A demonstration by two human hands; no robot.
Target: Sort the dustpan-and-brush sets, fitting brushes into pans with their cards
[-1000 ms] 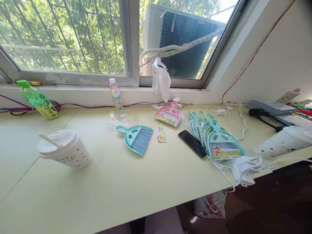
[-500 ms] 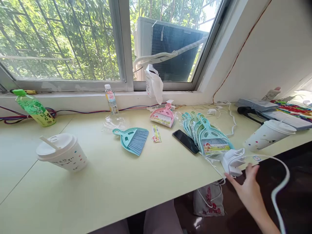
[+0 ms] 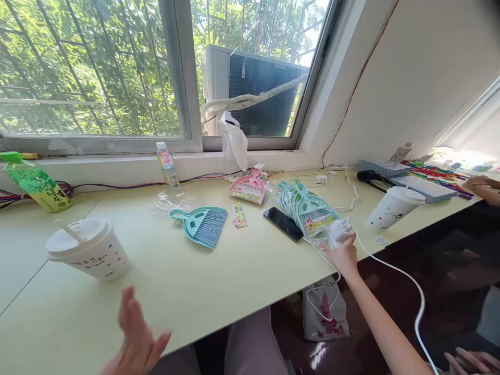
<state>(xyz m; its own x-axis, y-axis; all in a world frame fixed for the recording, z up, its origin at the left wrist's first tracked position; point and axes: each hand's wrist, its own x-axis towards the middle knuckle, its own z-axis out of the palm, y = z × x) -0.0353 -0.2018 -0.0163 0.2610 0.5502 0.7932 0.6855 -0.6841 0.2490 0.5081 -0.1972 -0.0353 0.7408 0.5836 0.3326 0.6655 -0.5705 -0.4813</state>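
Observation:
My right hand point(image 3: 344, 256) is closed around a white plug block with cords point(image 3: 339, 232) at the table's right front edge. Just behind it lies a pile of teal dustpan-and-brush sets point(image 3: 308, 205) in clear wrapping, with a black phone point(image 3: 283, 224) at its left. My left hand point(image 3: 136, 330), slightly blurred, is raised over the front edge with thumb and fingers apart, holding nothing. A white lidded cup with a straw point(image 3: 89, 250) stands beyond it. An unwrapped teal dustpan with brush point(image 3: 201, 225) lies mid-table, near a small printed card point(image 3: 239, 215).
A pink dustpan set point(image 3: 249, 187), a small bottle point(image 3: 167, 165) and a green bottle point(image 3: 37, 182) are along the window side. At right are another white cup point(image 3: 394, 208) and a white cable point(image 3: 402, 276). Another person's hands point(image 3: 484, 188) show at the right edge.
My right hand has gone from open beside the plug block to closed on it, and the block has moved back toward the dustpan pile. My left hand has come into view. The view has shifted right.

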